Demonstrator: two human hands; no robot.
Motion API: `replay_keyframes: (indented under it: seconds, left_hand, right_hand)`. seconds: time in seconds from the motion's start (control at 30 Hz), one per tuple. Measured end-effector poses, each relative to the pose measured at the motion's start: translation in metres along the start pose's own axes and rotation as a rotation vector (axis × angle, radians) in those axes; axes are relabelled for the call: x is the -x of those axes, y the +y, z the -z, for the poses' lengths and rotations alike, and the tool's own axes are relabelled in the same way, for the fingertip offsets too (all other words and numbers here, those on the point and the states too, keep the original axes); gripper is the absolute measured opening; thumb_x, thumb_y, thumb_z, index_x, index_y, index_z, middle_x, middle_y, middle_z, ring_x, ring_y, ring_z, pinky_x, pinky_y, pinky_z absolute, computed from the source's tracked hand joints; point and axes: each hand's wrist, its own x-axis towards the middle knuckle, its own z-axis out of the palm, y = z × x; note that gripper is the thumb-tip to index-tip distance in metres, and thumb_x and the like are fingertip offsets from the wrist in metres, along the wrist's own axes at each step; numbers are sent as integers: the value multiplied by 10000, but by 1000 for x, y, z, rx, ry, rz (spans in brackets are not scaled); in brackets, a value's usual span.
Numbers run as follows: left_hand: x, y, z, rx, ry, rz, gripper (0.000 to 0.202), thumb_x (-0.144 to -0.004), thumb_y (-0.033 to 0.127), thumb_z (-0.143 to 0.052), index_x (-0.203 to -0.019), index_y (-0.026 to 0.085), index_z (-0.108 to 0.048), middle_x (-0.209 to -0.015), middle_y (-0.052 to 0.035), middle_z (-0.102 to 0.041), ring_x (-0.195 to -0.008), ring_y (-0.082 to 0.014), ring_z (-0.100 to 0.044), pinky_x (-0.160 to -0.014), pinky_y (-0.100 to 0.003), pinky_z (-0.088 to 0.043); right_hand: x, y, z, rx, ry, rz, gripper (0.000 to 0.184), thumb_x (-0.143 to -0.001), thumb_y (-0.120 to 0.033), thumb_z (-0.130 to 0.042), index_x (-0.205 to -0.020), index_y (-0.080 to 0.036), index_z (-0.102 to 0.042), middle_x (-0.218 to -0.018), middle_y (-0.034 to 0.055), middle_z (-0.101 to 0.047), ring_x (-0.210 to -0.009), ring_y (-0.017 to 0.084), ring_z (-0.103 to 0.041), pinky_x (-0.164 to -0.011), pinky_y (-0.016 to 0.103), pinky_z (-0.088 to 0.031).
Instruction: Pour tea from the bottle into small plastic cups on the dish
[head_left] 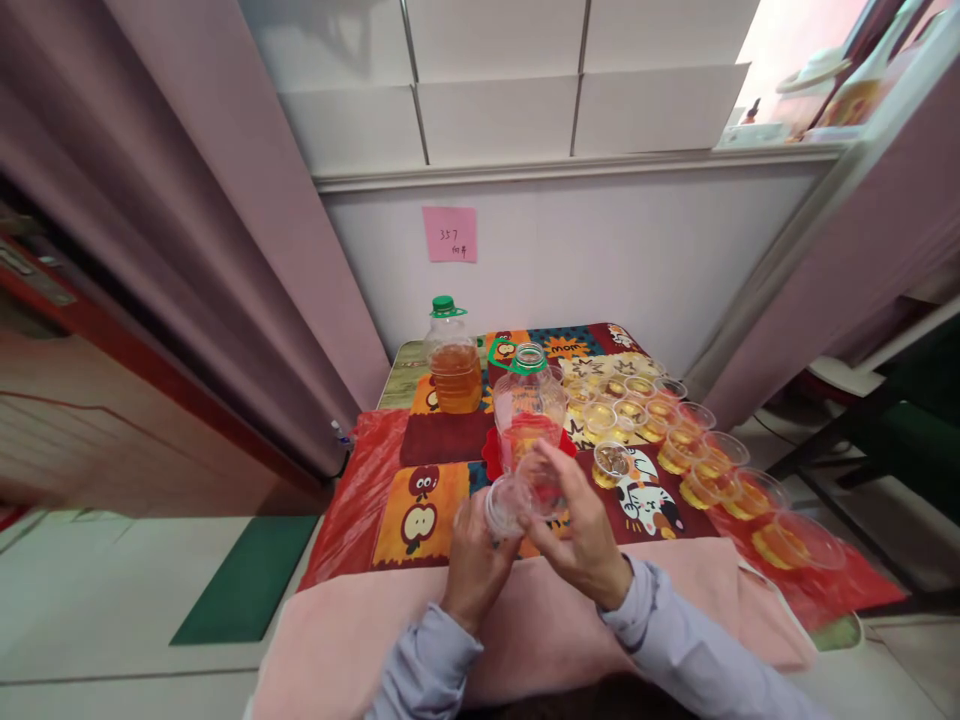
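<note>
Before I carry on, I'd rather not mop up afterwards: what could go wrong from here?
The filled cups stand close together on your right, so your right sleeve might catch one and spill it. The uncapped bottle stands just beyond your hands, and a bump could tip it. The clear cups in your left hand and right hand might slip.

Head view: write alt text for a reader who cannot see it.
A person's left hand and right hand hold clear plastic cups close together over a table. Beyond them stand a green-capped jug of amber liquid and an uncapped jug; to the right, many cups of yellow liquid are set out.
</note>
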Motion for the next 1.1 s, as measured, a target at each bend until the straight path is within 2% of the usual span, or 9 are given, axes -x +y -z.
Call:
replay_keyframes:
  seconds: [0.13, 0.23, 0.37, 0.4, 0.5, 0.6, 0.7, 0.93, 1.1]
  left_hand:
    - [4, 2, -2, 62, -52, 58, 458, -883, 562, -694, -1169, 205, -723, -1141, -157, -771, -1058, -334, -739, -952, -511, -585]
    - [-1, -8, 0, 108, -58, 117, 509, -838, 564, -738, -1202, 209, -711, -1183, -146, -776, -1120, -335, -740, -994, -505, -583]
    - [-17, -43, 13, 68, 190, 252, 635, -726, 562, -799, -1231, 195, -684, -1239, -152, -780, -1215, -350, -724, -1086, -506, -550]
    - [-21, -54, 16, 28, 270, 302, 668, -689, 581, -811, -1215, 190, -683, -1214, -156, -788, -1185, -357, -735, -1067, -509, -559]
    - [-29, -79, 23, -18, 332, 363, 694, -678, 612, -788, -1206, 177, -673, -1186, -185, -789, -1157, -387, -738, -1048, -551, -556]
    - [-28, -90, 21, -34, 324, 397, 641, -638, 617, -789, -1111, 194, -694, -1035, -155, -813, -1015, -384, -764, -978, -553, -581]
    - [-26, -92, 17, -34, 304, 394, 573, -625, 612, -789, -1023, 208, -706, -969, -126, -817, -976, -375, -767, -952, -536, -590]
    - [-26, -94, 19, -58, 272, 396, 481, -615, 611, -800, -862, 215, -680, -891, -117, -803, -974, -373, -763, -970, -522, -583]
    - [-26, -92, 22, -68, 273, 390, 514, -640, 588, -801, -978, 213, -707, -968, -123, -812, -997, -386, -767, -993, -551, -575]
  right_hand:
    - [22, 19, -18, 201, -230, 43, 932, -1007, -604, -627, -1747, -270, -169, -1709, 205, -424, -1559, 411, -460, -1222, 634, -481]
    - [27, 25, -11, 234, -265, 67, 970, -1013, -740, -499, -1756, -248, -116, -1721, 208, -410, -1577, 415, -431, -1247, 635, -440]
    - [20, 43, 26, 263, 28, -53, 843, -1063, -686, -413, -1739, -240, -181, -1719, 201, -404, -1593, 376, -412, -1263, 595, -424]
    - [19, 53, 37, 276, 137, -109, 824, -1062, -658, -456, -1728, -237, -213, -1712, 208, -408, -1582, 377, -426, -1254, 597, -429]
    - [26, 98, 62, 291, 409, -315, 893, -973, -632, -656, -1678, -206, -312, -1660, 245, -459, -1512, 406, -503, -1209, 627, -450]
    - [40, 146, 70, 309, 408, -489, 1007, -799, -685, -811, -1573, -146, -459, -1541, 278, -575, -1403, 443, -595, -1141, 652, -488]
    - [50, 176, 65, 295, 323, -519, 949, -718, -687, -858, -1448, -151, -574, -1369, 244, -708, -1208, 410, -723, -1015, 595, -576]
    - [40, 174, 52, 174, 326, -529, 681, -789, -653, -799, -1281, -201, -671, -1156, 163, -807, -1015, 365, -791, -933, 560, -616]
    - [23, 155, 58, -8, 345, -565, 688, -748, -614, -861, -1260, -198, -664, -1190, 167, -805, -1073, 359, -785, -1028, 594, -591]
